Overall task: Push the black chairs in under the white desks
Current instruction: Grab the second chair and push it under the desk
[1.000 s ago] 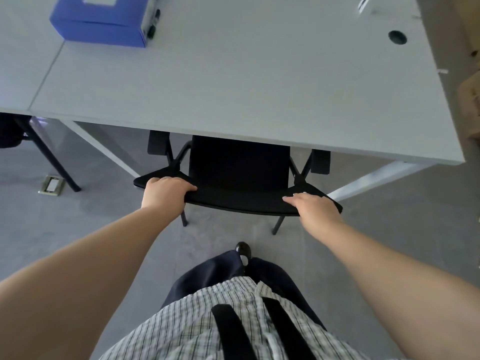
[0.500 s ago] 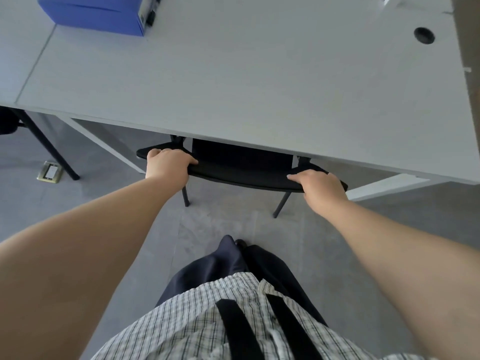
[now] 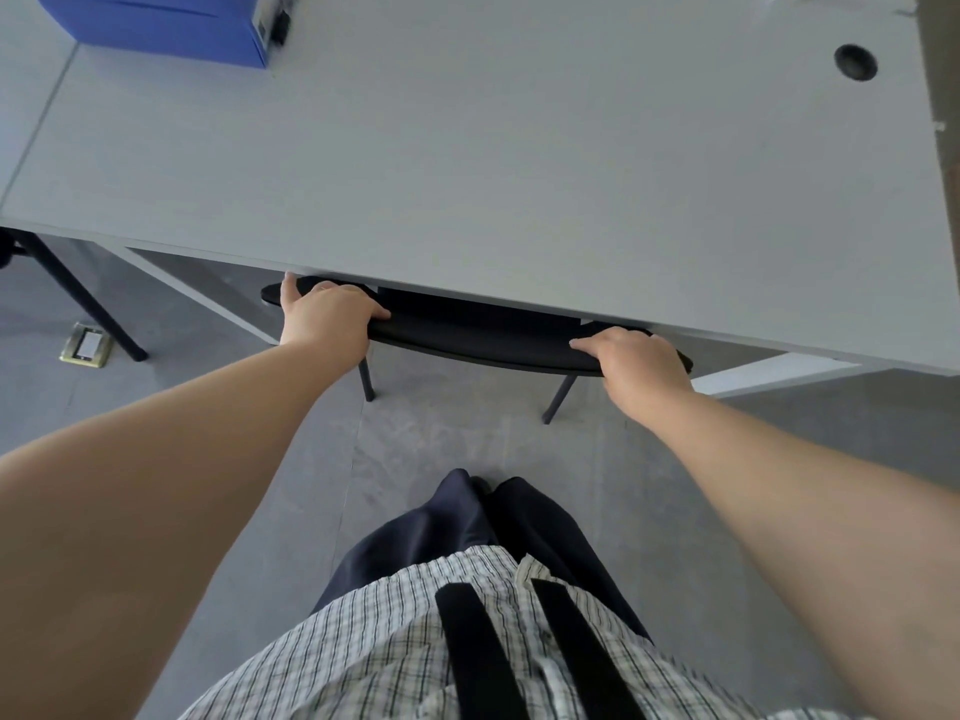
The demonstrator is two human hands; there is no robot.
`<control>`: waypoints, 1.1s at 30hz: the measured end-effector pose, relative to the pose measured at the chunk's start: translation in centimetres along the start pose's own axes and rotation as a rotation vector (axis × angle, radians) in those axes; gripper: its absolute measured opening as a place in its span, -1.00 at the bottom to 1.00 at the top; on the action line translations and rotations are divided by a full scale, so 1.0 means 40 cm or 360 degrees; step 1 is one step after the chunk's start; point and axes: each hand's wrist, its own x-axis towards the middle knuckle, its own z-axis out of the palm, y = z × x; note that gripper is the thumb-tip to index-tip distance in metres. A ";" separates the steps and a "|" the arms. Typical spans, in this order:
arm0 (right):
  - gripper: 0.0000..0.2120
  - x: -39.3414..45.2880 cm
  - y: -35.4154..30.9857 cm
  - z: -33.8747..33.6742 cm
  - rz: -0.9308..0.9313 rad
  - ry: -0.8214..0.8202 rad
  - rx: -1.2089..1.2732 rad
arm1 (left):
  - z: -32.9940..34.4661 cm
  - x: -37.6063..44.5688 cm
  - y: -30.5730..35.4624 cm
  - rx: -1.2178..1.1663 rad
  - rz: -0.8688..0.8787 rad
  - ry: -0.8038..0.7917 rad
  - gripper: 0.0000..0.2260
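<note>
White desk (image 3: 519, 174), blue box (image 3: 156, 23) at its far-left corner.

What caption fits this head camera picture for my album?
Both hands, left and right, grip the black chair's curved backrest under the white desk.

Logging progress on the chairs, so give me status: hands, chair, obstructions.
Left hand and right hand gripping black chair top rail. Chair mostly under white desk. Nothing visible blocking.

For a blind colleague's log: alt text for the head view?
Both hands, left hand and right hand, grip the backrest of a black chair tucked almost fully under a white desk. A blue box sits on the desk's far left corner.
</note>
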 end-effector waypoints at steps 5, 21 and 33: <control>-0.43 -0.010 -0.008 0.005 0.0076 0.0054 0.0080 | 0.001 -0.009 0.003 -0.0030 -0.0017 0.0041 -0.48; -0.33 -0.322 -0.169 0.066 0.0410 0.0295 0.0523 | 0.048 -0.222 0.057 -0.0458 0.0522 0.0259 -0.42; -0.34 -0.681 -0.244 0.247 0.0962 0.0180 0.0922 | 0.181 -0.463 0.193 -0.0278 0.1100 -0.0097 -0.45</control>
